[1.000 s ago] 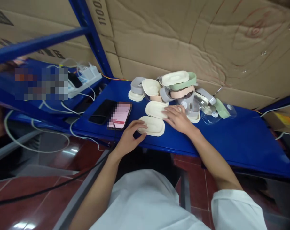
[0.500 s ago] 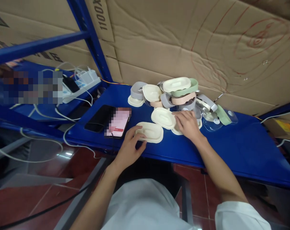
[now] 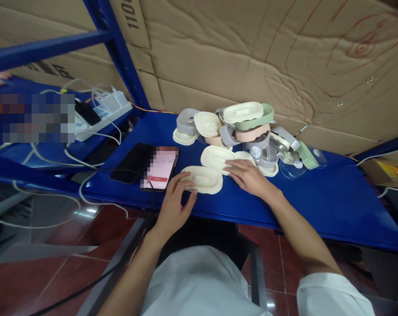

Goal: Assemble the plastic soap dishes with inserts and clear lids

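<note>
My left hand (image 3: 175,202) pinches the near left edge of a cream oval lid (image 3: 203,179) lying flat on the blue shelf (image 3: 317,197). My right hand (image 3: 248,175) lies with fingers stretched over a second cream lid (image 3: 215,156) just behind the first. Behind both hands is a heap of oval plastic boxes and lids (image 3: 245,127) in cream, grey, green and pink, with clear covers (image 3: 297,164) at its right.
Two phones lie left of the lids, a dark one (image 3: 129,163) and one with a lit screen (image 3: 161,168). A white power strip (image 3: 105,109) and white cables (image 3: 70,151) sit on the left shelf. Cardboard (image 3: 251,57) backs the shelf. Red tiled floor lies below.
My right hand slid back from the heap toward me onto the second cream lid. My left hand kept its hold on the near lid; the camera view shifted slightly.
</note>
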